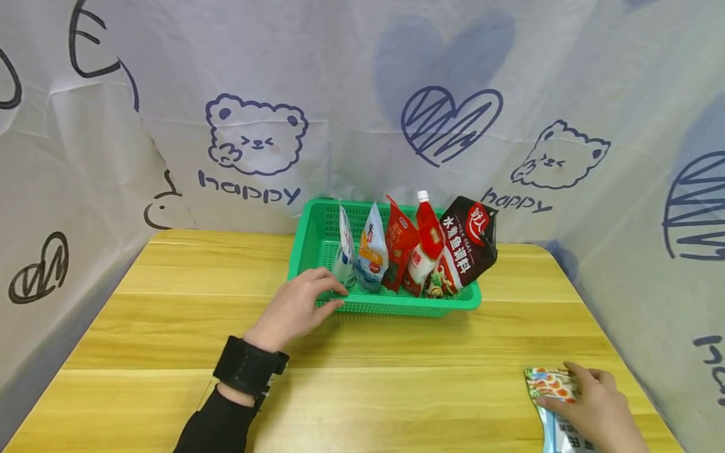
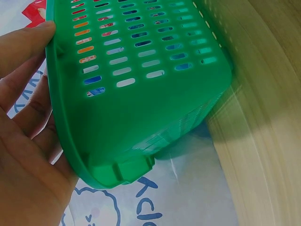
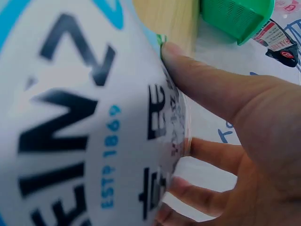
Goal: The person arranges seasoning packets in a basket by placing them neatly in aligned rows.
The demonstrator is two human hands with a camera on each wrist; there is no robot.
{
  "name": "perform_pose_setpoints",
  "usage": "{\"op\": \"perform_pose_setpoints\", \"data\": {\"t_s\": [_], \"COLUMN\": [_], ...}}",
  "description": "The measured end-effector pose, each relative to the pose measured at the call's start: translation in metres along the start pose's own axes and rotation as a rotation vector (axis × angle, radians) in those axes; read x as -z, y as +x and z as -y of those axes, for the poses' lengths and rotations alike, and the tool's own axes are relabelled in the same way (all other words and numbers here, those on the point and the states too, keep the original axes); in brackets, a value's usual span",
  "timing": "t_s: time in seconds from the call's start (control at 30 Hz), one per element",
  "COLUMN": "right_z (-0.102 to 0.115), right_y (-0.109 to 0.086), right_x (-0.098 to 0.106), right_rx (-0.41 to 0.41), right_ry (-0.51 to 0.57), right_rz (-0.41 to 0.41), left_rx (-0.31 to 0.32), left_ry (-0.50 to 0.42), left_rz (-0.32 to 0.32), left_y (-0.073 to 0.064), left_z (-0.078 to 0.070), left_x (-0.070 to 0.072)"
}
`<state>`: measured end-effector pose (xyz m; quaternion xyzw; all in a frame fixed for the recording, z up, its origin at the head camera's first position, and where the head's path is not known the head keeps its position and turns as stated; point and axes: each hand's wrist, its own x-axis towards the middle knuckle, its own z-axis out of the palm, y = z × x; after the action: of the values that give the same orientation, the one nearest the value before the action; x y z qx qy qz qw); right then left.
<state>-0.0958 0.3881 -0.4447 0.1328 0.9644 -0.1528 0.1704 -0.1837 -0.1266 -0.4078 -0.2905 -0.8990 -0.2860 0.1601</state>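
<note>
My left hand (image 1: pixel 300 305) grips the front rim of a green plastic basket (image 1: pixel 396 306) near its left end. In the left wrist view, the thumb lies at the rim of the basket (image 2: pixel 141 113) and the other fingers are behind it. At the lower right, my right hand (image 1: pixel 600 402) holds a Heinz pouch (image 1: pixel 552 385) by its sides, above the wooden table. Blue and black lettering shows on the pouch (image 3: pixel 70 117) close up in the right wrist view, with the thumb at its edge.
Inside the basket stand a pale packet (image 1: pixel 344 255), a blue-and-orange pouch (image 1: pixel 372 251), a red packet (image 1: pixel 399 242), a red-and-white pouch with a white cap (image 1: pixel 426 248) and a leaning black seasoning pouch (image 1: pixel 467 242). A printed white cloth (image 1: pixel 351 75) hangs behind the wooden table (image 1: pixel 396 377).
</note>
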Motion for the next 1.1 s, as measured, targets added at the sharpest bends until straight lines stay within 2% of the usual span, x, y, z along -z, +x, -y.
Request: {"op": "perform_pose_setpoints", "data": {"t_s": [0.33, 0.5, 0.7, 0.87, 1.1], "right_z": [0.011, 0.022, 0.038, 0.052, 0.083], "right_y": [-0.001, -0.005, -0.01, -0.012, -0.019], "right_x": [0.008, 0.015, 0.02, 0.021, 0.03], "right_rx": [0.088, 0.16, 0.224, 0.308, 0.419], "right_ry": [0.081, 0.099, 0.144, 0.185, 0.244], "right_rz": [-0.08, -0.201, -0.308, -0.448, -0.615], "left_rx": [0.005, 0.008, 0.015, 0.008, 0.002], "left_ry": [-0.008, -0.001, 0.004, 0.006, 0.004], "left_rz": [0.003, 0.001, 0.003, 0.0, -0.004], "left_y": [0.0, 0.0, -0.001, -0.001, -0.001], "left_z": [0.0, 0.0, 0.0, 0.001, 0.001], "left_x": [0.0, 0.0, 0.0, 0.0, 0.0]}}
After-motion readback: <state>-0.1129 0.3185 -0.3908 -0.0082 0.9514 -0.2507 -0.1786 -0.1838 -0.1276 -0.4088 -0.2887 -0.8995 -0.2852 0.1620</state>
